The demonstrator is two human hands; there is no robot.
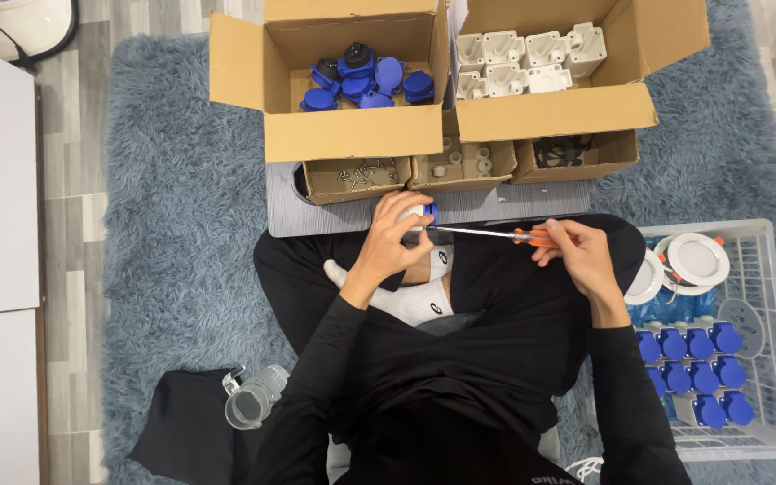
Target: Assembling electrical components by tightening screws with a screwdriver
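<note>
The left hand (397, 235) wraps its fingers (403, 208) tightly around a small white and blue socket part (426, 216), of which only a corner shows past the fingertips, toward the cardboard boxes. The right hand (577, 254) closes its fingers (553, 241) on the orange handle of a screwdriver (496, 234), whose thin metal shaft runs from those fingers straight across to the part in the left hand's clasp, its tip touching it. Both hands hang over the person's crossed legs in black trousers, a white sock (415, 301) just below the left wrist. Beyond the left fingertips lies a grey board (514, 202) with small open boxes of screws (363, 175) and white bits. Outward of the right hand stands a white wire basket (770, 269) holding blue sockets (698, 368) and round white lamps (698, 259).
</note>
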